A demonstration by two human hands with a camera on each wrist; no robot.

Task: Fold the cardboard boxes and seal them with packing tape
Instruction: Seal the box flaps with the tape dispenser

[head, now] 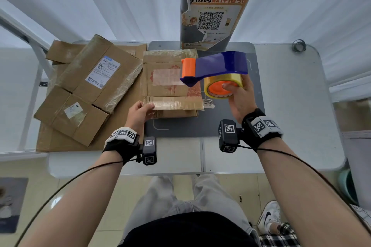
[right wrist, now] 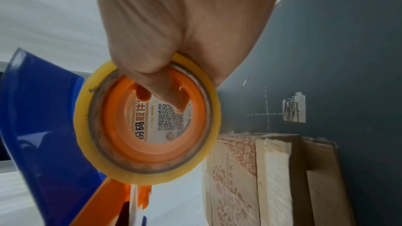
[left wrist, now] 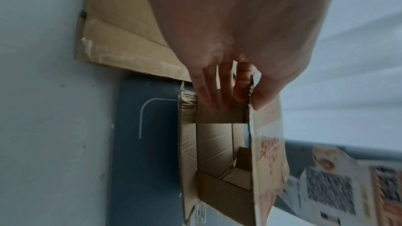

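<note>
A: Where's the box (head: 171, 84)?

B: On the dark mat (head: 259, 90), mid-table, just right of the flat cardboard pile (head: 88, 90). Its open end faces the person; its long axis seems to run away from them toward the kiosk (head: 212, 6), though it looks part-collapsed

A: And the hands?

B: Left hand (head: 138, 112) pinches the near flap (head: 174, 104), fingers inside, thumb outside. Right hand (head: 240, 96) holds the tape gun (head: 215, 70) aloft, thumb hooked through the roll (head: 221, 86), fingers curled round its far side

A: What could go wrong?

B: The flaps aren't closed. Taping now could bridge a gap or stick skewed. That one-corner pinch might let the box twist or slide, and old tape on the flap may stop new tape bonding
</note>
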